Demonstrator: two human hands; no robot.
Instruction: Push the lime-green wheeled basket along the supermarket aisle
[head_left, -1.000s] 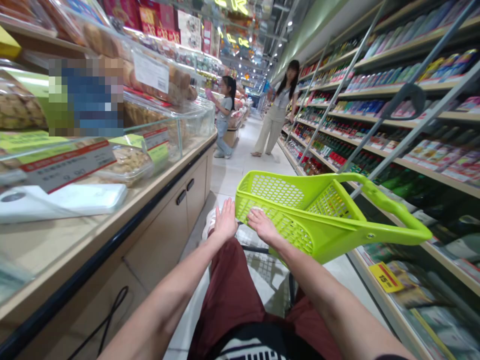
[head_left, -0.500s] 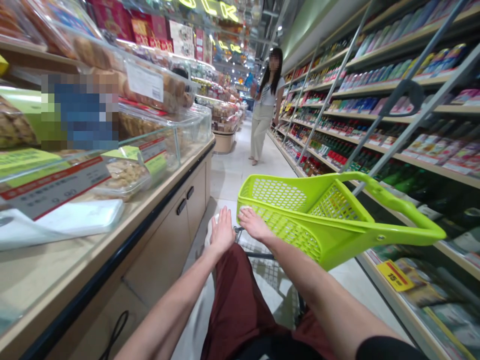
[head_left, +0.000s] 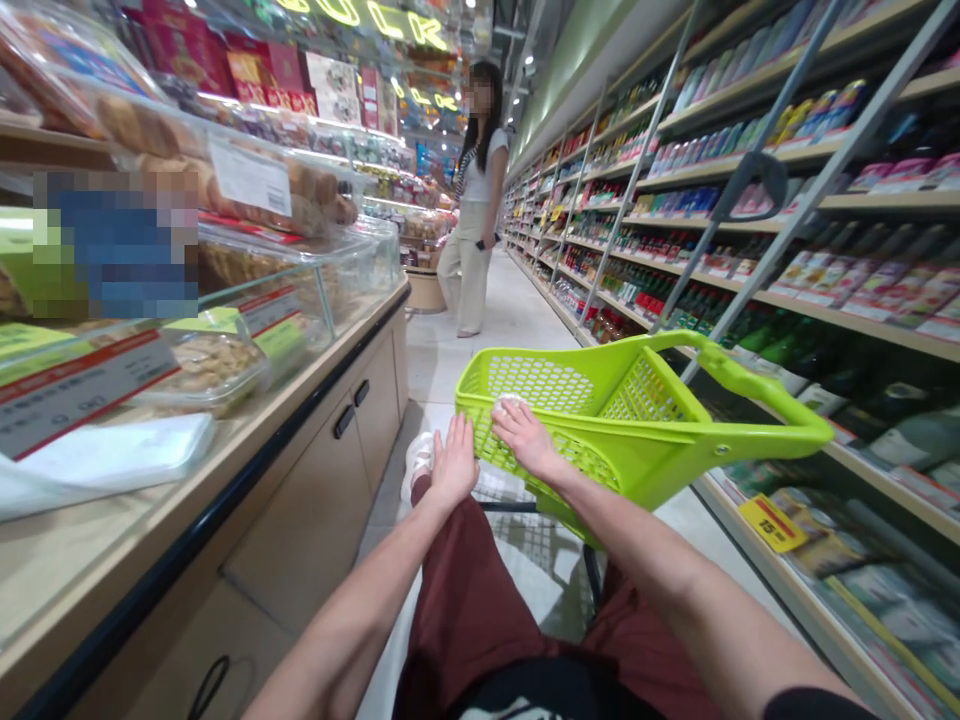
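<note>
Supermarket aisle [head_left: 525, 310]: left hand [head_left: 454, 462] spread open, right hand [head_left: 527, 440] spread on lime-green basket [head_left: 645, 430]. Risk: basket end clips shelf edge [head_left: 795, 590] if steered right.

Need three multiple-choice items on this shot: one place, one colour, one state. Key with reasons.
1. Where is the standing person relative to the basket?
A. Farther ahead, beyond it
B. Inside it
C. Up on a shelf

2. What colour is the basket?
A. Red
B. Lime green
C. Blue

3. What is the right hand doing?
A. Gripping a bottle
B. Hanging clear of the basket
C. Lying open on the basket's edge

Answers:
1. A, the person stands on the floor beyond the basket.
2. B, its mesh and handle are lime green.
3. C, the open hand rests on the edge.
</note>
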